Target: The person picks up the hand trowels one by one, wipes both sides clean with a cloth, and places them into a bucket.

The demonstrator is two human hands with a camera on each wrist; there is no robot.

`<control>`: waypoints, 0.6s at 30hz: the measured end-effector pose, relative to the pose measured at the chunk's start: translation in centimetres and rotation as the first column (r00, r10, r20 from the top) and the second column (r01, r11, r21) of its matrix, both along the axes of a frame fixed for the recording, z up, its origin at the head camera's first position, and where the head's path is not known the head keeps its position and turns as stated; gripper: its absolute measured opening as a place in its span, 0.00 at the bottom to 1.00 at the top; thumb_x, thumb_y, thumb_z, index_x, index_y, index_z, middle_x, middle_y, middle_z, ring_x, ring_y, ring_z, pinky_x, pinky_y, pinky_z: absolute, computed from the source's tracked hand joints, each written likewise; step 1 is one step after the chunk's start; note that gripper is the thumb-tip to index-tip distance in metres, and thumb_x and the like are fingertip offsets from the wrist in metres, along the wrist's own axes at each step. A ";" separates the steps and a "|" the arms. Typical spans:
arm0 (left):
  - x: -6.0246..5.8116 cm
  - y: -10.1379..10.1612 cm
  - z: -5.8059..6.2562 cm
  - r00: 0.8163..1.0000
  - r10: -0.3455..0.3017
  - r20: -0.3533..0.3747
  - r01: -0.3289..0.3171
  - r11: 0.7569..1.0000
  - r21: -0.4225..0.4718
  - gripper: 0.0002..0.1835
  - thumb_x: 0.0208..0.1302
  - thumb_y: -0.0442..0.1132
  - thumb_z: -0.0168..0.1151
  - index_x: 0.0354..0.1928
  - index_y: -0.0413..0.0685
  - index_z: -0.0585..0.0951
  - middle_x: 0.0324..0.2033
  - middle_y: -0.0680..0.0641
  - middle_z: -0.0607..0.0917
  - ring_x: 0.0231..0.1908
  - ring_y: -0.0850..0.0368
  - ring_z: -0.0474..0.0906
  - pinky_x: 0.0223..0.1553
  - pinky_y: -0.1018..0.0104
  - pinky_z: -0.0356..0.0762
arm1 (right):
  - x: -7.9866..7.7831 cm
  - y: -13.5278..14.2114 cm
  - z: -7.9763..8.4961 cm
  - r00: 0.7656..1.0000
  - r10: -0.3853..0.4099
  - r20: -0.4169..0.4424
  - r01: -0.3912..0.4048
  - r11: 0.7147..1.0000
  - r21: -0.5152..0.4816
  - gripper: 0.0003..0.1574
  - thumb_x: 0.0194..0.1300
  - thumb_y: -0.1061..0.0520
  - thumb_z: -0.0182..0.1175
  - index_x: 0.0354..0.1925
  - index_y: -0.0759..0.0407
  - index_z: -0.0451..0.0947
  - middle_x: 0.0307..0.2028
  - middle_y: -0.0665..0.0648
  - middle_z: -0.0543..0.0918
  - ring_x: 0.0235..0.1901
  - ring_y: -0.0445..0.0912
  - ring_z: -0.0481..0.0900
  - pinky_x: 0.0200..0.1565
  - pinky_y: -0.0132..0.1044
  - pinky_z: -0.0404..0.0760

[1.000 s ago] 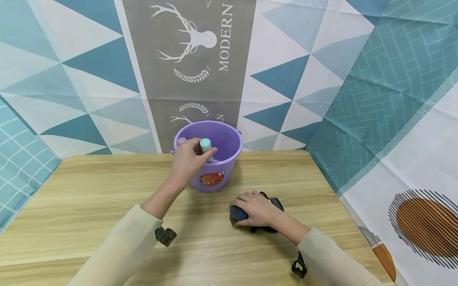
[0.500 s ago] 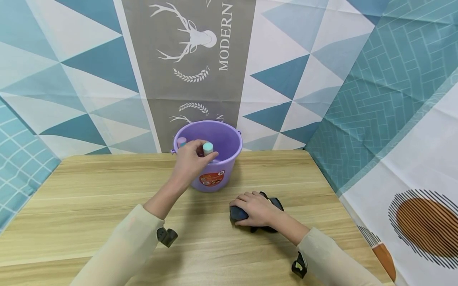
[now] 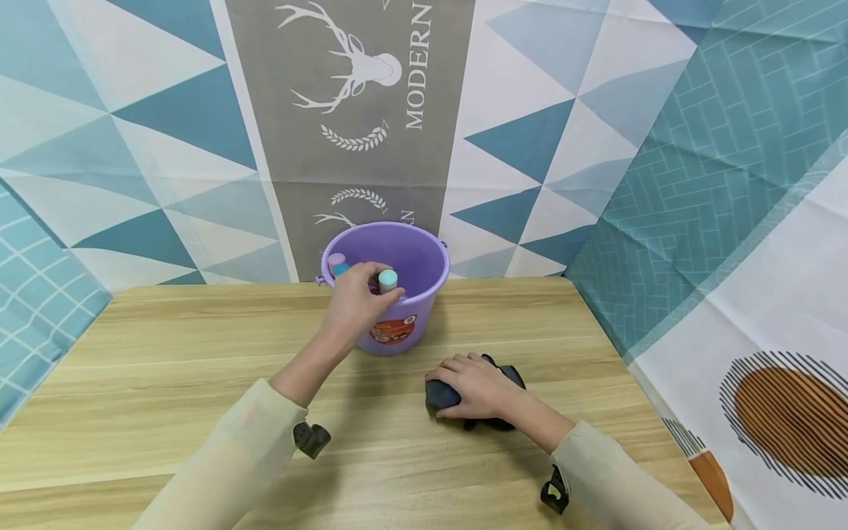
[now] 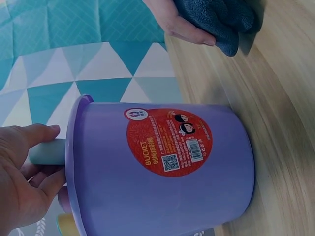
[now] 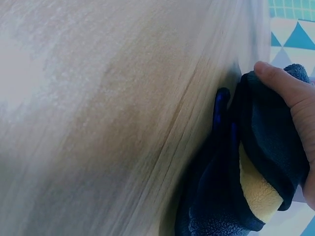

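Observation:
At the mouth of a purple bucket (image 3: pixel 427 313), my left hand (image 3: pixel 351 302) pinches an upright cylinder with a mint-green top (image 3: pixel 388 280) between thumb and fingers. The left wrist view shows that pale green cylinder (image 4: pixel 48 152) partly below the bucket's rim, its lower end hidden by the wall. Beside my fingers, a pink-topped cylinder (image 3: pixel 336 260) and a blue round top (image 3: pixel 341 269) show inside the bucket. My right hand (image 3: pixel 480 386) grips a bunched dark blue cloth (image 3: pixel 442 395) on the table; a yellow patch (image 5: pixel 256 189) shows in its folds.
The bucket stands near the back edge of the wooden table (image 3: pixel 199 353), close to a patterned fabric backdrop (image 3: pixel 517 147). A yellow cylinder end (image 4: pixel 67 224) pokes past the rim in the left wrist view. Another patterned cloth (image 3: pixel 729 331) hangs at the right.
My left hand has moved slightly right and down, lowering the mint-topped cylinder into the bucket. More of the pink and blue tops shows. The right hand and cloth have stayed put.

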State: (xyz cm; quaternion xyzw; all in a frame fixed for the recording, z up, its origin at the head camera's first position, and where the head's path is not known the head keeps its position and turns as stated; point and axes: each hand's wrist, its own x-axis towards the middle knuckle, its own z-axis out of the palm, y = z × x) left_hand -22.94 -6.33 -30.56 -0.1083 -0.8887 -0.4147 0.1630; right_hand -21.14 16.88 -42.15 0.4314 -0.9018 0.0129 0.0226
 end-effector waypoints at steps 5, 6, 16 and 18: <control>-0.2 -0.1 -0.1 1.000 -0.005 -0.001 0.005 0.999 -0.043 0.20 0.53 0.39 0.69 0.46 0.35 0.79 0.42 0.39 0.83 0.43 0.47 0.78 0.45 0.57 0.77 | -0.1 0.1 0.0 1.000 0.000 0.005 0.000 1.000 0.003 0.38 0.53 0.31 0.62 0.59 0.44 0.71 0.52 0.48 0.78 0.52 0.46 0.75 0.52 0.48 0.75; -0.2 -0.1 -0.1 1.000 -0.008 -0.003 0.007 0.998 -0.054 0.20 0.53 0.39 0.68 0.47 0.35 0.79 0.42 0.39 0.83 0.43 0.47 0.78 0.45 0.56 0.77 | -0.1 0.1 0.0 1.000 0.000 0.006 0.000 1.000 0.006 0.38 0.53 0.31 0.62 0.59 0.44 0.71 0.52 0.48 0.78 0.52 0.46 0.75 0.52 0.48 0.75; -0.5 0.0 -0.3 1.000 -0.022 0.000 0.022 0.993 -0.117 0.17 0.53 0.38 0.65 0.44 0.35 0.82 0.39 0.40 0.83 0.39 0.51 0.77 0.39 0.60 0.77 | 0.1 0.0 0.2 1.000 0.002 -0.001 -0.002 1.000 0.001 0.37 0.53 0.32 0.63 0.58 0.44 0.71 0.51 0.48 0.78 0.51 0.46 0.75 0.51 0.47 0.75; -0.5 0.0 -0.2 1.000 -0.021 -0.003 0.021 0.993 -0.120 0.17 0.53 0.37 0.65 0.44 0.35 0.82 0.39 0.40 0.84 0.39 0.50 0.77 0.40 0.60 0.77 | 0.1 0.0 0.2 1.000 0.002 -0.003 -0.002 1.000 0.004 0.37 0.53 0.32 0.62 0.58 0.44 0.71 0.52 0.48 0.78 0.51 0.46 0.75 0.51 0.47 0.75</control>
